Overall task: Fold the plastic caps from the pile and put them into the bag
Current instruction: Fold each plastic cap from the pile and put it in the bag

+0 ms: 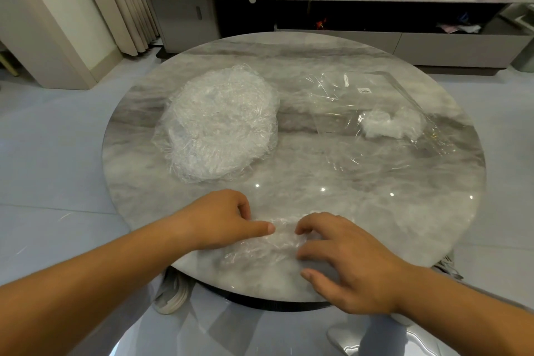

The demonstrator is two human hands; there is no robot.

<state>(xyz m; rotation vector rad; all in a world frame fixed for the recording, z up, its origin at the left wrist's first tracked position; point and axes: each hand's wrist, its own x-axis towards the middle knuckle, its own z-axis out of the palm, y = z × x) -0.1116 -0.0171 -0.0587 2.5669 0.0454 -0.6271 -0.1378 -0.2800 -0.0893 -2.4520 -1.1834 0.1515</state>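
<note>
— Which step are you on?

— I'm folding one cap. My left hand (228,220) has its fingers curled at the cap's edge and its thumb flat on top, so I think it pinches it. Well past that hand sits the pile (219,121).

— Where's the cap?

— The cap (268,246) lies crumpled on the table (404,225), right between my two hands. My right hand (355,263) has bent fingers with the tips pressing on the cap. Its thumb is off to the side, holding nothing.

— And the bag?

— The bag (346,95) lies flat, well past my right hand, with some folded caps (390,124) inside.

— What next?

— I think I must fold this cap smaller, then carry it over to the bag. It's thin and slippery, so I should press gently.
</note>
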